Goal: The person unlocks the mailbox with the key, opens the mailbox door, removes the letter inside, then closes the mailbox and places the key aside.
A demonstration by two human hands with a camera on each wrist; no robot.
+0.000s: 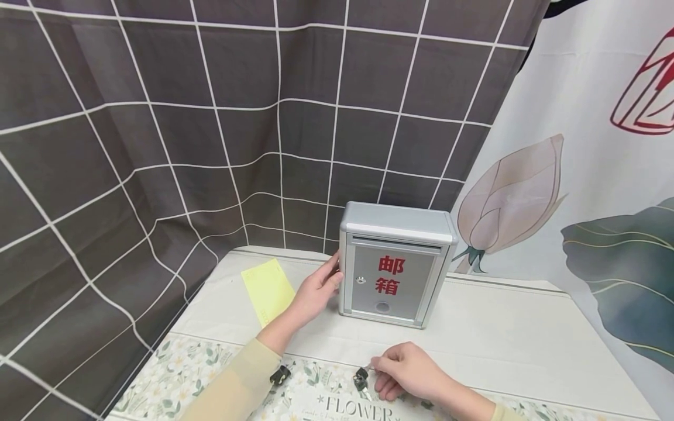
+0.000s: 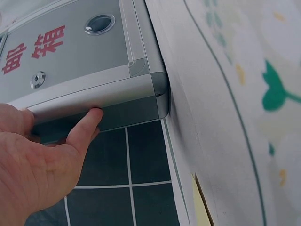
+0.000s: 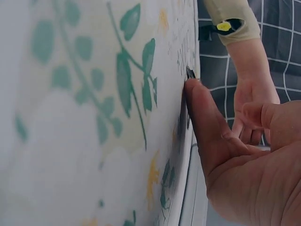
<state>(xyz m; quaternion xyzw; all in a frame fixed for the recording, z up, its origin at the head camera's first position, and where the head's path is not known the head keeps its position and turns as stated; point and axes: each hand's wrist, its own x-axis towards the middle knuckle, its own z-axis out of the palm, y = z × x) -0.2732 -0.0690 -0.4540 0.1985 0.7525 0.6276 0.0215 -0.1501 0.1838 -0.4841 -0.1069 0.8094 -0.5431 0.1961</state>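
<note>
A silver-grey letter box (image 1: 398, 280) with red characters, a slot near its top and a small lock (image 1: 360, 280) stands upright on the table. My left hand (image 1: 316, 286) rests against its left side; the left wrist view shows a fingertip (image 2: 95, 113) touching the edge beside the front door. Lower right, my right hand (image 1: 413, 371) has curled fingers low over the flowered cloth. Its thumb and forefinger pinch the end of a small black object with a shiny part (image 1: 360, 379). What kind it is, I cannot tell. In the right wrist view only a dark sliver (image 3: 190, 73) shows past the fingertip.
A yellow paper sheet (image 1: 268, 289) lies on the white cloth (image 1: 505, 327), left of the letter box. Dark grid-patterned curtain (image 1: 237, 134) hangs behind and along the left. White fabric with printed flowers (image 1: 508, 199) hangs at the right. A black device (image 1: 280, 375) sits at my left cuff.
</note>
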